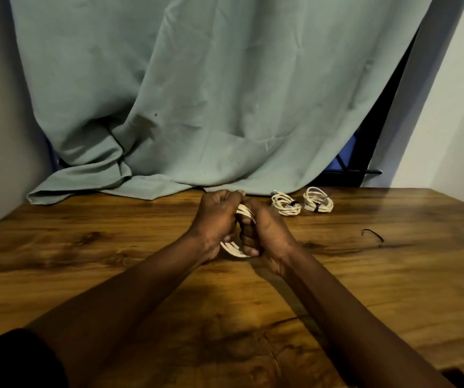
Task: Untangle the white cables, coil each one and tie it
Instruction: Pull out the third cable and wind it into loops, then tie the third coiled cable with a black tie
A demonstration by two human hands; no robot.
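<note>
Both hands meet above the middle of the wooden table (113, 247). My left hand (215, 219) and my right hand (263, 232) both grip a coiled white cable (235, 249), whose loops show between and below the fists. Most of the coil is hidden by the fingers. Two more coiled white cables lie at the back right, one (285, 204) with a dark tie around it, and another (318, 203) with a dark tie as well. A loose thin black tie (373, 233) lies on the table to the right of my right hand.
A grey-green cloth (197, 93) hangs behind the table and spills onto its far edge. A white wall stands at the right, with a dark gap and a blue object beside the cloth.
</note>
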